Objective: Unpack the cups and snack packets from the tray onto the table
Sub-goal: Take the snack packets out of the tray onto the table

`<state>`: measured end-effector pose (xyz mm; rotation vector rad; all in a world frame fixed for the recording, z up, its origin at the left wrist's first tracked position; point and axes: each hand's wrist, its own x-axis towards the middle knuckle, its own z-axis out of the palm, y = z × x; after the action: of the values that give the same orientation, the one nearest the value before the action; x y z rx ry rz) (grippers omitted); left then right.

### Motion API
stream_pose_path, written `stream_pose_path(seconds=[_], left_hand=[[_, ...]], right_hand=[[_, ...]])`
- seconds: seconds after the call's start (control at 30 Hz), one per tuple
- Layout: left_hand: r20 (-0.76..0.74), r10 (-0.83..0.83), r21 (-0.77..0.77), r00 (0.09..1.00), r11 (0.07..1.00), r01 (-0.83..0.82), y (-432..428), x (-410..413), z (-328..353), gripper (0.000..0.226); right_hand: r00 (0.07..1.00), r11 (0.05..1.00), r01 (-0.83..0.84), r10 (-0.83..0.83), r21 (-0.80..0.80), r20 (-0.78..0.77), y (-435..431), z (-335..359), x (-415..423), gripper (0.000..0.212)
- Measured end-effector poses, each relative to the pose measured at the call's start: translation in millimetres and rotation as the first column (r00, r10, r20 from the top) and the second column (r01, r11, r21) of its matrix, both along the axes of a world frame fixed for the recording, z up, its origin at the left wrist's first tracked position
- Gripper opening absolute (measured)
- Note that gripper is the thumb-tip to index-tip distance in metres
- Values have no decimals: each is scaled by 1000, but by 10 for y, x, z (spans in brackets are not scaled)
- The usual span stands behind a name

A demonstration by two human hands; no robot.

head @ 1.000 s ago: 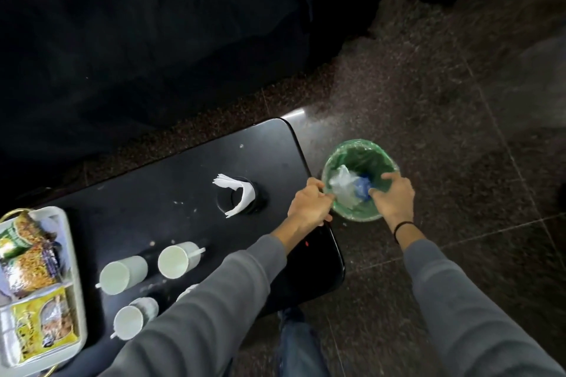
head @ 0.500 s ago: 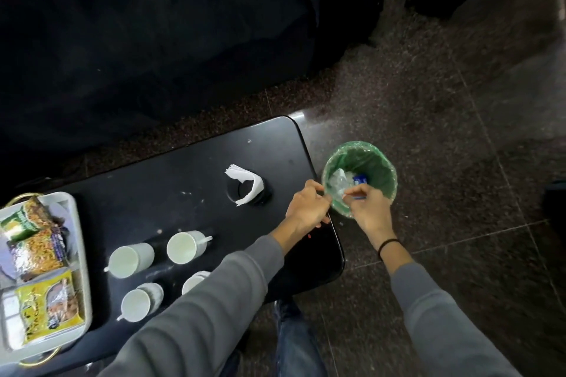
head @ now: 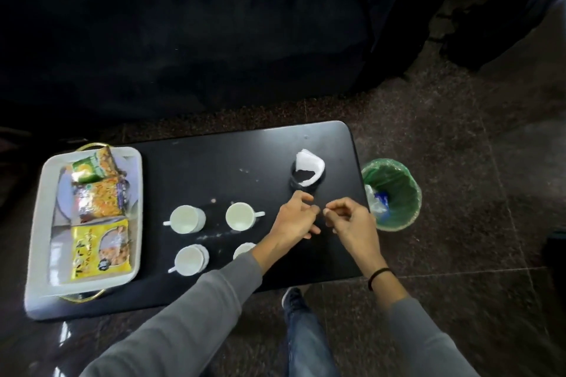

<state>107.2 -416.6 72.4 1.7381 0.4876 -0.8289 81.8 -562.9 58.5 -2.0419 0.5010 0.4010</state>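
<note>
Head view.

- Table (head: 245, 156): black, rounded corners, on a dark speckled floor; a few crumbs on top.
- Tray (head: 36, 223): white, gold handles, at the table's left end. All three packets lie in it in a row.
  - Green packet (head: 92, 167), at the far end.
  - Orange packet (head: 101, 197), in the middle, its far edge under the green one.
  - Yellow packet (head: 101, 249), at the near end.
- Cups: four, white, upright on the table just right of the tray, two by two.
  - Far-left cup (head: 185, 219), handle pointing left.
  - Far-right cup (head: 240, 216), handle pointing right.
  - Near-left cup (head: 190, 260), handle pointing left and toward the person.
  - Near-right cup (head: 243, 249), mostly hidden by the left forearm.
- Left hand (head: 294, 220): over the table right of the cups, fingers loosely bent and spread, nothing in it.
- Right hand (head: 352, 220): just beside the left, near the table's right edge, fingers curled in, thumb and forefinger tips together; whether they pinch anything cannot be told. Black wristband (head: 378, 277).
- Holder (head: 307, 173): black, round, with white paper in it, beyond the hands.
- Bin (head: 395, 193): green liner, on the floor beside the table's right end, crumpled wrappers inside.
- Sleeves grey; jeans and one shoe (head: 292, 297) below the table edge.
</note>
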Motion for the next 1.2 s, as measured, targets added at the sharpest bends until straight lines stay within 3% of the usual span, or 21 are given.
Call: stream_pose_path(seconds=[0.33,0.57,1.0,1.1,1.2], left_hand=[[161,117,4,980,993,-119,2064,-399,211,24],[212,171,86,962,978,-192,3463,-601,112,19],[191,257,170,947,942,-290,4803,-556,-426,22],[252,214,320,944,902,-290,4965,-425,-592,19],[269,228,473,936,815,-335,5103,-362,-789,33]], right_hand=[[984,986,-164,164,0,71,1968,308,-157,6],[963,964,-260,256,49,81,3431,211,-174,6],[845,844,-531,534,-73,34,4934,-385,218,6],[831,829,-542,553,-136,56,5066,-541,364,7],[844,832,-511,533,-213,57,5161,-725,484,24]])
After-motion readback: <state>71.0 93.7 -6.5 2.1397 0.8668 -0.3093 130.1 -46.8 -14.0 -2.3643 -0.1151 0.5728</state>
